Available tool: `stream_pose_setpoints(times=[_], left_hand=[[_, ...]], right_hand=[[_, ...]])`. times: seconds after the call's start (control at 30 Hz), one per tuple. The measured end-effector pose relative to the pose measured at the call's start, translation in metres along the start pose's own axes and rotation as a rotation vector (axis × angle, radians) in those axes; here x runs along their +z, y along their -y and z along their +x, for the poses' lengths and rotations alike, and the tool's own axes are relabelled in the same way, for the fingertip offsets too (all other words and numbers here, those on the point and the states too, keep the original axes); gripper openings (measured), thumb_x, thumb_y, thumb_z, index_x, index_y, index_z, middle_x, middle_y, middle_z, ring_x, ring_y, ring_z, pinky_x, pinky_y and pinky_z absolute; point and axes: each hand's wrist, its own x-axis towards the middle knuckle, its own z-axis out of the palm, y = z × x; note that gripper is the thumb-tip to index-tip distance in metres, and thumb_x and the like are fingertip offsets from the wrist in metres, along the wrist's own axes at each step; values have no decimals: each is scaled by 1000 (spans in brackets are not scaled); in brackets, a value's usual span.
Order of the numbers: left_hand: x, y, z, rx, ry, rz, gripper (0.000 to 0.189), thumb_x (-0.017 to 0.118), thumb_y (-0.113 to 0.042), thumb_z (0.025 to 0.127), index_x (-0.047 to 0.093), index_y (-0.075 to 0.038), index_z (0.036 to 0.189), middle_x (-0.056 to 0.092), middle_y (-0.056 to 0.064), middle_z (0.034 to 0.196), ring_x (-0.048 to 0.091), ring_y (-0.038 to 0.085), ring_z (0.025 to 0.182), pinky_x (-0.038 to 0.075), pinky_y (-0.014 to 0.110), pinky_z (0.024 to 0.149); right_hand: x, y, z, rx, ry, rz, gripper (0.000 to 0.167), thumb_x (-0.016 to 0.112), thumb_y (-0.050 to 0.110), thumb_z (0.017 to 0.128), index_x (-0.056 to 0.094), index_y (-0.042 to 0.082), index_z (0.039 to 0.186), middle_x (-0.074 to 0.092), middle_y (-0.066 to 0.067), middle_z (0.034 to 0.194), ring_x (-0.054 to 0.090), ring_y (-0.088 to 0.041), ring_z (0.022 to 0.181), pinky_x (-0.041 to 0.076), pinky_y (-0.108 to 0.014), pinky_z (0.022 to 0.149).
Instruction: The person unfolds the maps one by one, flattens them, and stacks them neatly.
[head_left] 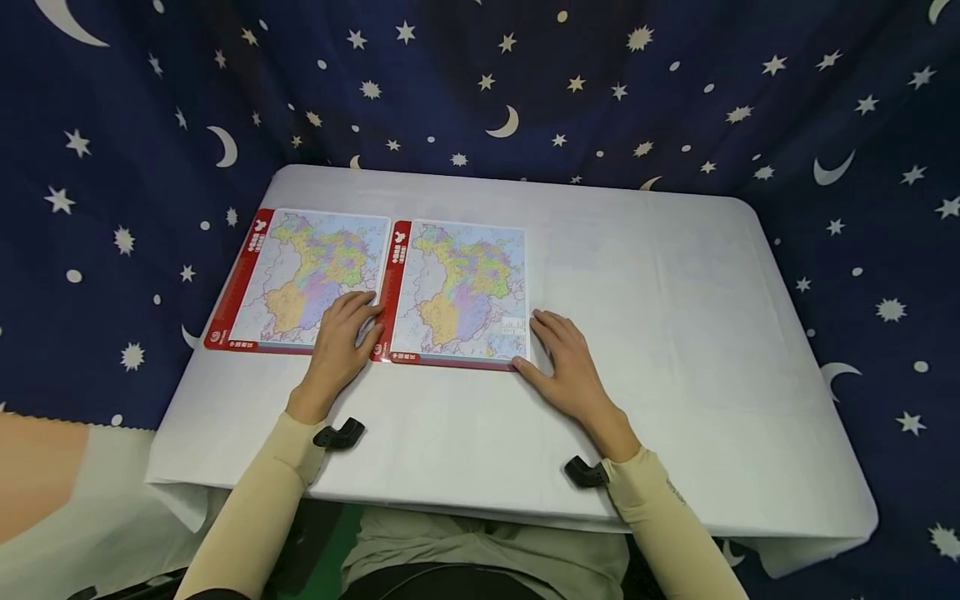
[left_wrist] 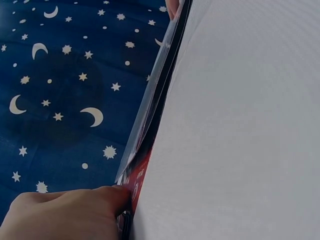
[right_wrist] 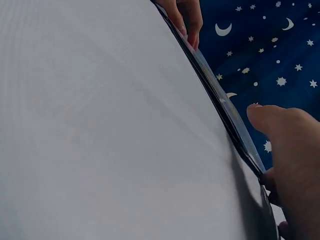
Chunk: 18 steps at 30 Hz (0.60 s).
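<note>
Right China map (head_left: 465, 271) lies beside left China map (head_left: 318, 271) on the white tablecloth (head_left: 690, 333), overlap unclear. Your left hand (head_left: 341, 340) lies loose at the seam, right hand (head_left: 564, 367) relaxed at the outer edge; uneven pushing could skew the maps.

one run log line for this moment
left map, right map: side by side | left grip: at their seam | right grip: at right map's near right corner

The table (head_left: 675, 333) is covered by white cloth (head_left: 810, 546) and bordered by a navy curtain (head_left: 420, 92), patterned with pale moons and stars.
</note>
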Motion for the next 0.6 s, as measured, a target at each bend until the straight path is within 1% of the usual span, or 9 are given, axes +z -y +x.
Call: stream_pose_setpoints(times=[0.13,0.27,0.33,0.4,0.43,0.5,0.57,0.6], left_hand=[[-1,1,-1,16,-3,6,31,76,-6,93,73,4,122,65,23,141,53,43,136,37,63,112],[1,3,-2,48,-14,1,29,76,-4,93,74,4,121,66,22,140,53,42,136,36,63,113],[1,3,-2,65,-13,-5,29,76,-3,93,74,4,121,67,21,139,54,42,135,36,63,113],[1,3,-2,74,-10,-8,29,76,-2,93,75,4,121,69,20,138,55,42,135,37,61,113],[1,3,-2,78,-10,-11,29,76,-2,93,75,4,121,69,20,137,55,42,134,37,61,112],[2,4,-3,80,-10,-12,30,76,-2,93,75,4,122,70,19,137,55,42,134,37,61,111],[3,4,-3,82,-17,-15,29,76,-1,92,75,4,121,70,19,136,55,42,133,38,60,110],[3,4,-3,85,-20,-17,29,76,-1,92,75,4,120,70,20,136,55,42,133,38,61,110]], right_hand=[[4,3,1,2,-18,47,70,77,37,94,57,-2,148,54,-17,155,45,-35,147,33,-57,119],[6,5,-1,23,-57,105,67,80,30,93,58,1,148,55,-13,156,46,-32,147,37,-54,118],[6,7,-1,51,-80,151,65,82,28,92,59,4,148,55,-10,156,47,-30,147,38,-51,118],[6,9,-2,93,-99,222,62,83,25,92,60,8,147,57,-6,153,52,-27,142,43,-45,115],[6,10,-1,118,-108,266,60,84,24,92,61,10,145,60,-5,149,56,-25,137,46,-41,111],[7,12,-2,171,-123,376,52,84,18,91,65,10,139,68,-7,134,65,-25,118,52,-33,98],[7,13,-2,209,-124,481,41,83,12,92,68,6,130,72,-12,115,67,-27,96,53,-26,82],[8,13,-2,221,-118,525,36,81,10,92,69,3,125,73,-15,105,67,-30,86,51,-24,74]])
